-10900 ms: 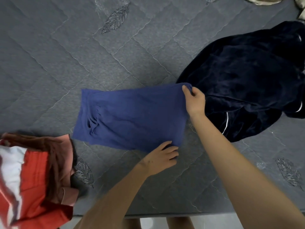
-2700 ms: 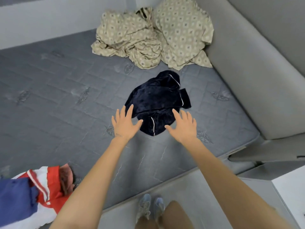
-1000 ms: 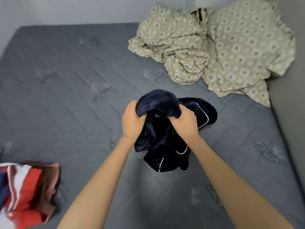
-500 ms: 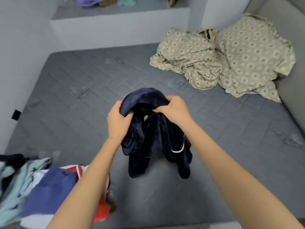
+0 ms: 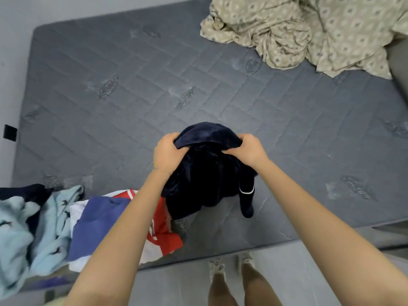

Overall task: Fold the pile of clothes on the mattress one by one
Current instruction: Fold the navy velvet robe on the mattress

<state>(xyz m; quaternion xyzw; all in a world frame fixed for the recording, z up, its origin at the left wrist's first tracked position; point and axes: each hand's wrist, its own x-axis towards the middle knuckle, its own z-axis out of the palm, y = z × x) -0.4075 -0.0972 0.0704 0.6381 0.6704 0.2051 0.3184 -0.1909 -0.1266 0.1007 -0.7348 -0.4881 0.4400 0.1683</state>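
1. Left grip (image 5: 169,154): the fingers are curled round the top edge of the dark navy garment (image 5: 205,173) on its left side. The grip is clenched on the fabric.

2. Right grip (image 5: 247,149): the fingers are clamped on the same top edge on its right side. A fold of fabric arches between the 2 grips, which are near each other.

3. Dark navy garment: it is held up over the mattress (image 5: 132,85), toward the near edge. The body hangs bunched below the 2 grips. 1 narrow end with a white stripe (image 5: 246,192) hangs lowest on the right. Whether its tip touches the mattress cannot be told.

4. Mattress: grey and quilted, with leaf motifs stitched into the cover.

5. Near left corner of the mattress: a blue garment (image 5: 99,221) lies on a red and white garment (image 5: 163,235). A crumpled light-blue garment (image 5: 26,228) lies just beside them, to the left. The left forearm crosses in front of the red and white garment.

6. Far right corner: beige patterned bedding (image 5: 309,29) lies crumpled on the mattress, well apart from the dark navy garment.

7. Floor: 2 feet in pale shoes (image 5: 217,268) stand just in front of the near mattress edge.
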